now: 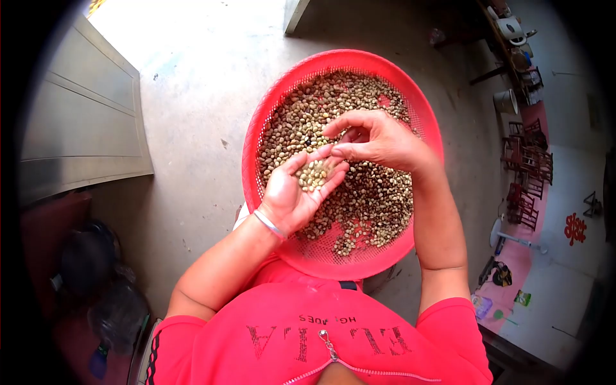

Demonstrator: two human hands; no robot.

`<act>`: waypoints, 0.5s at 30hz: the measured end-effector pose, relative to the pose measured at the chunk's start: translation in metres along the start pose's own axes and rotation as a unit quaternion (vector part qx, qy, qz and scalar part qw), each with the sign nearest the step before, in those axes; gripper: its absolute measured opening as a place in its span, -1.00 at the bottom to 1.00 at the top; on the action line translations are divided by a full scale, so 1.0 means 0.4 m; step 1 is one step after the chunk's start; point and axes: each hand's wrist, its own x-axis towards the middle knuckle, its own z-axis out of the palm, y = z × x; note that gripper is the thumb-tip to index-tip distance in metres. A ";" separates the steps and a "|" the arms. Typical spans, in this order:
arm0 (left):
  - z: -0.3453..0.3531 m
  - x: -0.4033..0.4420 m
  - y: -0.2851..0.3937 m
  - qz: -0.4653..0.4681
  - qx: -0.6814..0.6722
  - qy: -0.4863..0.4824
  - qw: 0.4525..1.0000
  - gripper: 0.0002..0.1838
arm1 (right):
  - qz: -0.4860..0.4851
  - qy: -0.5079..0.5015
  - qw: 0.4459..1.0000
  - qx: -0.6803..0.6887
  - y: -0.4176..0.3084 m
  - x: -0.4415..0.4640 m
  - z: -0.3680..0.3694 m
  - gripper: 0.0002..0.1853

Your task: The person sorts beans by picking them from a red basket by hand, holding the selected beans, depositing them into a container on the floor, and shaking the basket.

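Looking down on a red basket (359, 264) of brown and pale beans (301, 109); hovering above with a curled right hand (384, 141) (cannot tell whether gripping anything); extending a palm-up, loosely spread left hand (287, 202), bearing a pale heap (312, 176)

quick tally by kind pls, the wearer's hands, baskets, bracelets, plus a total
Hands: 2, left hand and right hand
Red basket: 1
Silver bracelet: 1
Total: 4
The beans are too many to count.
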 end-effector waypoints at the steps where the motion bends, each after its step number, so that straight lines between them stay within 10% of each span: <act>1: 0.004 -0.001 0.001 0.005 0.004 0.010 1.000 -0.57 | -0.035 0.063 0.989 -0.131 0.000 0.007 0.000 -0.74; 9: -0.042 0.005 0.014 -0.064 -0.025 0.022 0.997 -0.63 | -0.229 0.239 0.813 -0.479 0.129 0.190 -0.085 -0.57; 15: -0.034 0.003 0.004 -0.057 0.026 0.021 0.998 -0.64 | -0.179 0.197 0.870 -0.415 0.109 0.189 -0.086 -0.67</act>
